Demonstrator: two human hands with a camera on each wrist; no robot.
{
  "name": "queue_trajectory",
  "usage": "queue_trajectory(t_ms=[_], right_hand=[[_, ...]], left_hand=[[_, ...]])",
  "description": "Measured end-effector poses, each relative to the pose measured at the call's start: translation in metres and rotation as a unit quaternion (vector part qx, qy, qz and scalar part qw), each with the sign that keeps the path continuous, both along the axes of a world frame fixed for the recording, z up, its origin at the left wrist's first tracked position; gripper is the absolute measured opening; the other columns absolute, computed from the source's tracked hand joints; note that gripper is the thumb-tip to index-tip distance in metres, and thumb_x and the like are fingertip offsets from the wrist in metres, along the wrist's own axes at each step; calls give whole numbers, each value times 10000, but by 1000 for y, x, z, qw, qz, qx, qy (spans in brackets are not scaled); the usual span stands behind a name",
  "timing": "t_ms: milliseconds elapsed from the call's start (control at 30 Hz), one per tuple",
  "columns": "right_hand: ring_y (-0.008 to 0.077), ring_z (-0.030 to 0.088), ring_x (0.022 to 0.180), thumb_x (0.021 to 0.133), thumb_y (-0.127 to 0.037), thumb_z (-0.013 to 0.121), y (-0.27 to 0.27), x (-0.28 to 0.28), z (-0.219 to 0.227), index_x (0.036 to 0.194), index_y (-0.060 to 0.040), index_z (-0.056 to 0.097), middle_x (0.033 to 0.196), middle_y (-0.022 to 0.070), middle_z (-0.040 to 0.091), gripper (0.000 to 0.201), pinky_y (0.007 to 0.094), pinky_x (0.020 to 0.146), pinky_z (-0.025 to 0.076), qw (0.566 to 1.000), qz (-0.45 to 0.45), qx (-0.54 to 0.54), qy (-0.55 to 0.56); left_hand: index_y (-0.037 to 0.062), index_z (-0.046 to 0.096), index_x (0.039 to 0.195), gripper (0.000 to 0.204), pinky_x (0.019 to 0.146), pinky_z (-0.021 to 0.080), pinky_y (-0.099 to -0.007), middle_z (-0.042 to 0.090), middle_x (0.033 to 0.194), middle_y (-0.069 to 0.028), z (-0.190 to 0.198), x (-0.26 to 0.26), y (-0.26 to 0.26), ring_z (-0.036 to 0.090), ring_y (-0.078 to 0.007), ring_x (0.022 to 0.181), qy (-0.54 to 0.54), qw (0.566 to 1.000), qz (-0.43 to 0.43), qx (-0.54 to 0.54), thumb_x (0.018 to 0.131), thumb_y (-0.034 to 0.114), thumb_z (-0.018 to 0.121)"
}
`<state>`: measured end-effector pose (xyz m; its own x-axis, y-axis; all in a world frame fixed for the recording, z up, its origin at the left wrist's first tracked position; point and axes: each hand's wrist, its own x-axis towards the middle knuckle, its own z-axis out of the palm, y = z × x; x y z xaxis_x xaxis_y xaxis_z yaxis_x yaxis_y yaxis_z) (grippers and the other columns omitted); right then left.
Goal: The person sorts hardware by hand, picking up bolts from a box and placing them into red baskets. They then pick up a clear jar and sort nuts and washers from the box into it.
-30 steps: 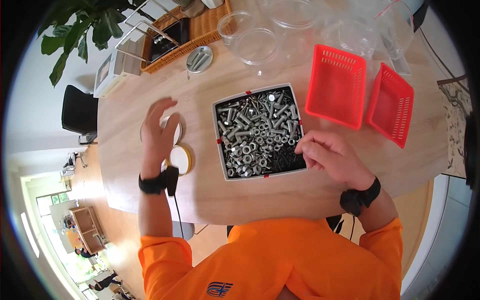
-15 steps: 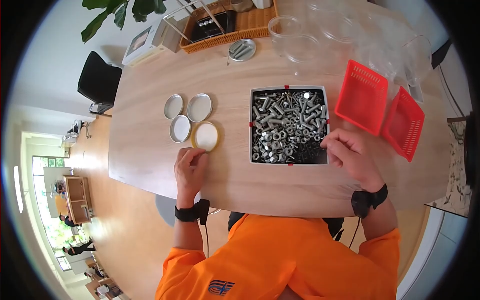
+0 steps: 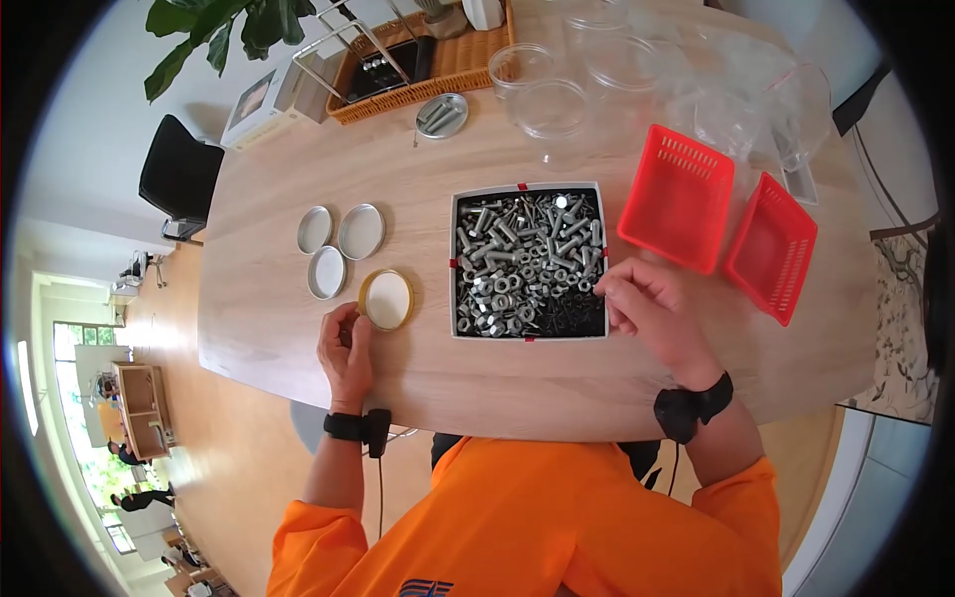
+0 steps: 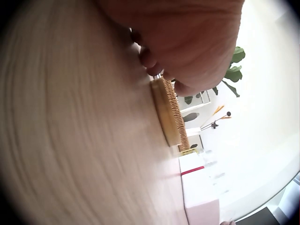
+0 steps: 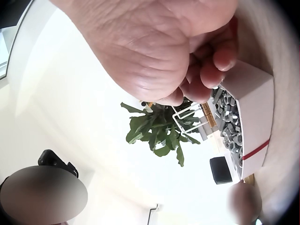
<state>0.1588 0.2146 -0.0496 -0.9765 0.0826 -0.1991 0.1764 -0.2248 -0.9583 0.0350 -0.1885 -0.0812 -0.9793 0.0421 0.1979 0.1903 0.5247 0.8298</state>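
In the head view, my left hand (image 3: 345, 353) is beside the lower-left edge of a round dish with a yellow rim (image 3: 388, 299), fingers loosely bent; whether they touch the rim I cannot tell. Three silvery round dishes (image 3: 361, 232) lie above it. The left wrist view shows that hand (image 4: 187, 42) low over the wood, the yellow dish (image 4: 164, 112) past its fingertips. My right hand (image 3: 657, 313), loosely curled, is at the right edge of a box of bolts and nuts (image 3: 527, 186). In the right wrist view, the hand (image 5: 154, 51) shows nothing held, near the box wall (image 5: 258, 98).
Red baskets (image 3: 679, 199) stand right of the box, with clear plastic tubs (image 3: 552, 107) and crumpled plastic bags (image 3: 731, 119) behind. At the back left are a wicker tray (image 3: 423, 90) and a small dish of bolts (image 3: 441, 116). A wooden table (image 3: 477, 388) bears them all.
From above the round dishes, my left hand has come down and back to beside the yellow-rimmed one, its fingers more bent. My right hand has stayed at the box edge. The head view has shifted.
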Motion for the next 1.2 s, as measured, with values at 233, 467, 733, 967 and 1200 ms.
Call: queue_trajectory(t_ms=[233,467,733,967,1200], right_hand=[[23,564,671,1060,-160,623,3,-4,-1,995,-27,680,789,-45,608,159,206,599,453,1000,15,-12,-6],[28,558,678,1048,-147,643,7,-6,-2,975,-24,675,790,-46,600,147,216,607,457,998,30,-42,-20],[23,537,689,1047,-160,648,10,-5,2,958,-34,670,758,-54,582,156,216,616,445,997,50,-35,-49],[14,497,657,1050,-166,644,8,-5,7,958,-44,669,730,-67,549,155,209,591,405,996,55,-22,-65],[11,422,614,1062,-196,633,12,-6,2,985,-41,678,693,-69,497,179,208,559,346,995,69,36,-59]], left_hand=[[18,636,1252,310,717,481,-274,613,901,-27,5,-1,9,554,-113,760,20,995,-2,-93,952,81,680],[22,631,1249,304,700,471,-293,588,892,-42,4,1,9,542,-139,748,21,990,-6,-138,952,83,659],[29,622,1268,318,682,456,-297,569,896,-40,2,0,7,526,-144,749,37,986,-13,-160,956,84,654],[42,649,1255,328,683,465,-288,600,1001,-61,-2,-1,1,535,-144,733,34,990,-23,-132,936,104,696],[30,728,1074,197,702,505,-291,665,1230,-124,14,1,8,611,-158,760,24,990,-59,-124,894,111,742]])
